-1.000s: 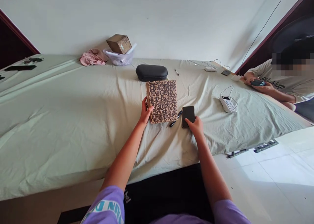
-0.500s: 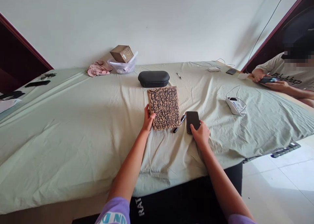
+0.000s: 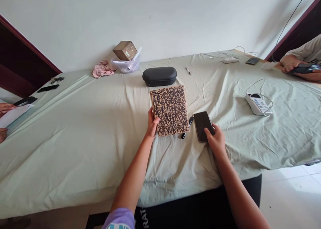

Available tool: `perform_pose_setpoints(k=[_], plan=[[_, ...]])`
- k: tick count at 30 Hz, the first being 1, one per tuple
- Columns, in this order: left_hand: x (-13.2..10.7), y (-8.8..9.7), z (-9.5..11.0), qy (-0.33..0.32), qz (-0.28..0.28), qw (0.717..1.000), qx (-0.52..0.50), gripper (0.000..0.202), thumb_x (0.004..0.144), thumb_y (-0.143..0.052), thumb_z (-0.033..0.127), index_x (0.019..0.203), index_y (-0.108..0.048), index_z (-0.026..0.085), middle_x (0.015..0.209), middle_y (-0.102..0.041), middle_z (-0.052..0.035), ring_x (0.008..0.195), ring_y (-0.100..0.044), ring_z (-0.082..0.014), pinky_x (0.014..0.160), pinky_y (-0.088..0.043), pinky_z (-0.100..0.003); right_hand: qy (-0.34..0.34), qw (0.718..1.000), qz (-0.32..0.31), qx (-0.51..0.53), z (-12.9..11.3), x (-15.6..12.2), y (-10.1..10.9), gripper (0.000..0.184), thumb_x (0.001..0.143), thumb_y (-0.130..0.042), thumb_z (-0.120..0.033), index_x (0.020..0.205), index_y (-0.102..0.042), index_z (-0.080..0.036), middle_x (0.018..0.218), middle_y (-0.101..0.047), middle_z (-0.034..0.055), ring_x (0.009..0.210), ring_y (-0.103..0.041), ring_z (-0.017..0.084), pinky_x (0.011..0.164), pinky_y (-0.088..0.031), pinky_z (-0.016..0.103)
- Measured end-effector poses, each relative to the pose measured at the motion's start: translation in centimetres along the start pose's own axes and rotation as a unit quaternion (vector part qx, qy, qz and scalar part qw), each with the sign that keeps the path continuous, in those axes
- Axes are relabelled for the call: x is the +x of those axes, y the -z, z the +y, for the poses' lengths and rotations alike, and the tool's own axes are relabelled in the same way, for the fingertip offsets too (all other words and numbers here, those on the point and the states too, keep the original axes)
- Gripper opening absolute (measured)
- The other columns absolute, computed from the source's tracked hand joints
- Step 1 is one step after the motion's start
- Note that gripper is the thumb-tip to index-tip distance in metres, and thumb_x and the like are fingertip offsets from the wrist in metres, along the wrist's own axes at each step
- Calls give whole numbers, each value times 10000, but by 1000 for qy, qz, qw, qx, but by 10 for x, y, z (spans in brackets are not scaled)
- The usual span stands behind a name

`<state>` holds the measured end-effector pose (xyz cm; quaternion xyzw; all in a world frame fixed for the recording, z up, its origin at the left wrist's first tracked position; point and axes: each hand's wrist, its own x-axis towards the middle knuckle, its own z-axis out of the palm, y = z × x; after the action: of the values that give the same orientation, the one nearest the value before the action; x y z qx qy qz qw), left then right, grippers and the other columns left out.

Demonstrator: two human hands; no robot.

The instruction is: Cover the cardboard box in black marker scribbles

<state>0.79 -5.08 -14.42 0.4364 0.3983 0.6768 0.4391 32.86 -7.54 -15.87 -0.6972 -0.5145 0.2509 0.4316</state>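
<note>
My left hand [image 3: 152,124] grips the left edge of a flat brown cardboard box [image 3: 170,111], thumb on the front and fingers behind. Black looping scribbles cover the face turned to me. To its right, my right hand [image 3: 216,140] is closed on the lower right side of a dark smartphone [image 3: 202,126], thumb over the screen. The phone leans slightly to the left at its top. Between box and phone lies a black marker [image 3: 187,127], partly hidden by the box. A black zippered case [image 3: 159,76] sits just behind the box.
A clear plastic tub [image 3: 130,65] with a small carton [image 3: 124,50] stands by the wall, beside a pink cloth [image 3: 103,69]. A pen [image 3: 188,70] and a white power strip [image 3: 258,104] with cable lie rightward. Other people's hands show at the left [image 3: 6,107] and right edges.
My right hand has shifted right with the phone, which now tilts left. The box remains in my left hand. The view has turned slightly, and another person's hands have appeared at the left edge.
</note>
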Motion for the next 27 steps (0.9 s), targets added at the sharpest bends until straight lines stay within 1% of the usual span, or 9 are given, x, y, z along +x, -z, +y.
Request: perform_pose_setpoints(k=[3,7,12,14,18,20,23,25,27], plan=[[-2,-1,3,2,-1,1000,3,943,730,-804,748,1537,-512,357,1386,-627,-79,1395,-571,-336,1168,-497,-480,10,1000,6,27,0,0,0,611,851,-584,-554,1285,-698,-139,1217,-811,224,1126,-761,371,1044,-575,530],[-3,-3,7,0,-3,1000,7,931,734,-798,743,1531,-514,355,1450,-605,-80,1422,-557,-333,1196,-484,-478,11,1000,12,21,-1,-1,-1,545,846,-592,-522,1232,-701,-153,1224,-801,228,1140,-748,377,1055,-568,546],[-3,-3,7,3,-9,1000,9,923,740,-794,751,1520,-508,348,1480,-589,-87,1420,-560,-339,1222,-461,-497,-5,986,24,163,-11,-9,8,456,848,-665,-558,1144,-658,-211,1144,-785,147,1093,-746,335,1029,-584,521],[-3,-3,7,1,-9,1000,5,915,745,-792,748,1519,-505,351,1476,-587,-86,1415,-560,-337,1216,-461,-499,-19,970,19,241,-19,-13,15,465,859,-663,-554,1212,-625,-254,1182,-776,116,1126,-753,330,1024,-588,534],[-3,-3,6,1,-9,1000,-8,901,756,-797,712,1520,-494,342,1443,-603,-84,1396,-573,-330,1216,-464,-498,-39,940,-65,333,-42,-19,27,656,887,-610,-530,1505,-487,-348,1410,-737,134,1118,-793,361,898,-629,571],[-3,-2,5,6,-7,1000,-5,891,768,-791,699,1522,-484,338,1439,-610,-86,1393,-580,-330,1218,-464,-501,-50,926,-107,359,-57,-22,31,720,947,-523,-659,1574,-476,-308,1518,-682,196,1122,-795,395,843,-644,573],[-3,-2,3,5,-3,1000,-6,878,772,-788,691,1513,-478,334,1465,-603,-87,1412,-575,-331,1229,-452,-511,-53,907,-152,390,-88,-30,37,857,996,-313,-824,1581,-539,-240,1550,-654,247,1147,-783,410,845,-653,586],[-3,-4,3,3,-4,1000,-20,874,770,-798,680,1506,-475,334,1470,-597,-87,1414,-577,-328,1237,-443,-534,-66,875,-200,435,-115,-38,38,805,1023,-288,-796,1559,-575,-270,1545,-665,217,1139,-780,386,853,-654,600],[-5,-6,5,1,-17,1000,-17,858,798,-778,682,1522,-463,344,1458,-604,-87,1397,-592,-328,1231,-448,-575,-89,818,-274,498,-143,-46,34,713,1042,-304,-753,1504,-620,-311,1506,-698,172,1105,-781,358,815,-657,582]])
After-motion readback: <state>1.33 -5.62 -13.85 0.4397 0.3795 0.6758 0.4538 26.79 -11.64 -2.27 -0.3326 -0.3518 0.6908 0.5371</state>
